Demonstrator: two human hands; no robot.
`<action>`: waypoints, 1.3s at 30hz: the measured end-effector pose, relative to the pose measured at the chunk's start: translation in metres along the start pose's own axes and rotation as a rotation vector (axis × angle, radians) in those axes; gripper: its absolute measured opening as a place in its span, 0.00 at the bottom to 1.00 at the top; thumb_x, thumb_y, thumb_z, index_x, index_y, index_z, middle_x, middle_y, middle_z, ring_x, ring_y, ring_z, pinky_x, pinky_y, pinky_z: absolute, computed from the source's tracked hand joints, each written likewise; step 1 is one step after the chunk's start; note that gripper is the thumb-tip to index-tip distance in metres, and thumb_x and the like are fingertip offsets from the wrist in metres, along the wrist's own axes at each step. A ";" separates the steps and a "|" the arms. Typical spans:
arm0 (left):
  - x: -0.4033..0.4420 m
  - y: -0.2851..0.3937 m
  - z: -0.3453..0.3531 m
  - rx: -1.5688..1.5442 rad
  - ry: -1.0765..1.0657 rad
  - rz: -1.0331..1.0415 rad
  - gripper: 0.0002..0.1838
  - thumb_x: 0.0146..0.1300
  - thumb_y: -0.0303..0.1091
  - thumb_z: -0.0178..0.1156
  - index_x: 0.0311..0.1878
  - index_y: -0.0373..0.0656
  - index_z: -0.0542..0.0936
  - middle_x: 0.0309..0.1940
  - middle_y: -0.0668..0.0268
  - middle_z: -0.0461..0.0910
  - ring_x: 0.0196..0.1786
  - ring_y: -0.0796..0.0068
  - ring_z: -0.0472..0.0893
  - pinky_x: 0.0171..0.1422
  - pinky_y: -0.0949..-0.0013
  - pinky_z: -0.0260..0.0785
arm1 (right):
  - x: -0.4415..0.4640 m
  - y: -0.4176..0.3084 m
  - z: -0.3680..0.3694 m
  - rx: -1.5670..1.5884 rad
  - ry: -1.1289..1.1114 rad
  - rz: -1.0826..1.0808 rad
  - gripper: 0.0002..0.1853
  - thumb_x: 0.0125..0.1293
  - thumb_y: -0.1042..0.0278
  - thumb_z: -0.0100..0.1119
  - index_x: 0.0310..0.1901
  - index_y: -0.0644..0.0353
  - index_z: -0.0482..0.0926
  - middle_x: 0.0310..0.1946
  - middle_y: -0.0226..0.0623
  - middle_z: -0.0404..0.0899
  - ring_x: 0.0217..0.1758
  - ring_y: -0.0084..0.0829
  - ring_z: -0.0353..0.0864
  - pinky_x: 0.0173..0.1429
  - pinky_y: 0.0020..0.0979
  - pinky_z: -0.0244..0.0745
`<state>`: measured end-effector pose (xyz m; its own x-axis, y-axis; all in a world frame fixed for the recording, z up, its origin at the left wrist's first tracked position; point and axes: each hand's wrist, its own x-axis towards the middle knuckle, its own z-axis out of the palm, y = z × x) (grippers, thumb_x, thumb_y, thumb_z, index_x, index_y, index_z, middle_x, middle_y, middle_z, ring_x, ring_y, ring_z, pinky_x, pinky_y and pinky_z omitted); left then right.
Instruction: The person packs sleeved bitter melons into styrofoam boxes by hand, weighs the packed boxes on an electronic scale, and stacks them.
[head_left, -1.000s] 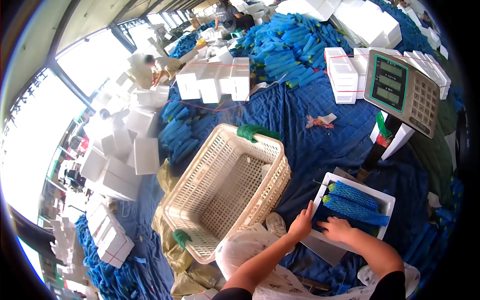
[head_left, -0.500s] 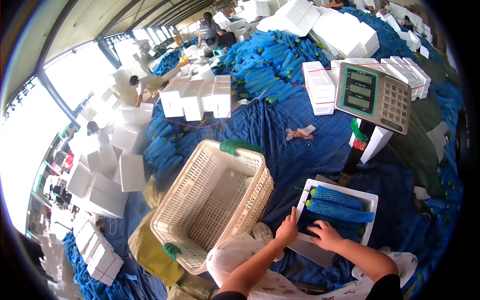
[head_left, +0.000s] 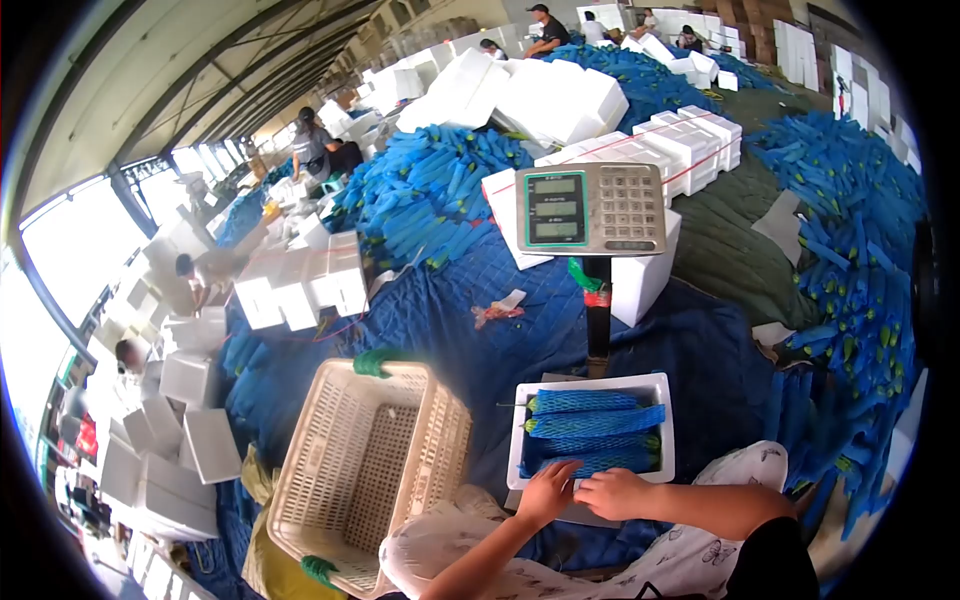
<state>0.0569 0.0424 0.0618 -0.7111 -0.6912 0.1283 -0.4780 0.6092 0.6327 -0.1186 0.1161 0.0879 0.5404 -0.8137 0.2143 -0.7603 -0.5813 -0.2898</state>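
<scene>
Pressing lightly with the left hand [head_left: 549, 492] and right hand [head_left: 614, 494] — fingers bunched narrow near the white box's [head_left: 668, 432] near rim, grip unclear — best spares the blue-netted vegetables [head_left: 594, 422] inside.

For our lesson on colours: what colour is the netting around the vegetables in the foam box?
Blue netting, best seen in the head view.
</scene>
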 end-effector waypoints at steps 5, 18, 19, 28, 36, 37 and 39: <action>-0.005 0.020 0.000 0.004 -0.106 0.059 0.19 0.58 0.28 0.56 0.54 0.48 0.77 0.50 0.64 0.79 0.49 0.59 0.79 0.51 0.62 0.73 | -0.003 0.003 -0.008 0.121 0.045 0.111 0.05 0.60 0.65 0.54 0.30 0.54 0.77 0.28 0.34 0.81 0.31 0.36 0.82 0.32 0.36 0.77; -0.007 0.007 0.010 0.006 -0.112 0.023 0.19 0.57 0.29 0.58 0.54 0.51 0.77 0.49 0.64 0.79 0.48 0.57 0.80 0.49 0.61 0.74 | -0.007 -0.005 0.001 0.099 0.071 0.091 0.07 0.62 0.66 0.54 0.29 0.56 0.77 0.27 0.37 0.81 0.30 0.36 0.83 0.32 0.35 0.78; -0.008 0.009 0.007 0.005 -0.147 -0.008 0.19 0.57 0.30 0.58 0.54 0.51 0.77 0.49 0.64 0.79 0.48 0.57 0.80 0.49 0.61 0.74 | -0.007 -0.004 0.007 0.051 0.100 0.087 0.06 0.62 0.66 0.54 0.30 0.55 0.77 0.28 0.36 0.82 0.32 0.36 0.83 0.33 0.35 0.78; -0.007 0.010 0.006 -0.046 -0.103 -0.009 0.20 0.60 0.28 0.57 0.57 0.51 0.75 0.50 0.61 0.78 0.49 0.55 0.78 0.50 0.60 0.72 | -0.004 -0.007 -0.010 0.168 -0.127 0.083 0.08 0.60 0.59 0.55 0.31 0.53 0.77 0.25 0.36 0.81 0.30 0.36 0.83 0.34 0.37 0.78; -0.005 -0.003 0.012 0.064 -0.036 -0.076 0.15 0.63 0.30 0.57 0.53 0.50 0.75 0.49 0.60 0.78 0.49 0.56 0.78 0.50 0.61 0.73 | -0.010 0.002 0.015 0.103 -0.218 0.002 0.08 0.60 0.57 0.56 0.35 0.49 0.80 0.29 0.32 0.82 0.33 0.35 0.83 0.39 0.36 0.78; -0.003 0.001 0.007 0.059 -0.028 -0.093 0.15 0.63 0.30 0.57 0.53 0.50 0.76 0.47 0.60 0.79 0.48 0.56 0.79 0.48 0.61 0.74 | -0.011 0.001 0.015 0.090 -0.245 -0.007 0.08 0.60 0.57 0.55 0.35 0.48 0.80 0.30 0.32 0.83 0.33 0.35 0.83 0.40 0.36 0.78; -0.004 0.000 0.005 0.057 -0.016 -0.122 0.15 0.63 0.30 0.57 0.53 0.50 0.76 0.46 0.60 0.80 0.47 0.56 0.80 0.47 0.61 0.75 | -0.011 -0.001 0.015 0.084 -0.274 -0.027 0.08 0.61 0.57 0.55 0.35 0.48 0.80 0.30 0.32 0.83 0.33 0.36 0.84 0.41 0.37 0.78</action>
<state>0.0570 0.0477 0.0573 -0.6538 -0.7556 0.0402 -0.5900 0.5423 0.5982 -0.1180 0.1256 0.0723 0.6460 -0.7625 -0.0339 -0.7179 -0.5920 -0.3663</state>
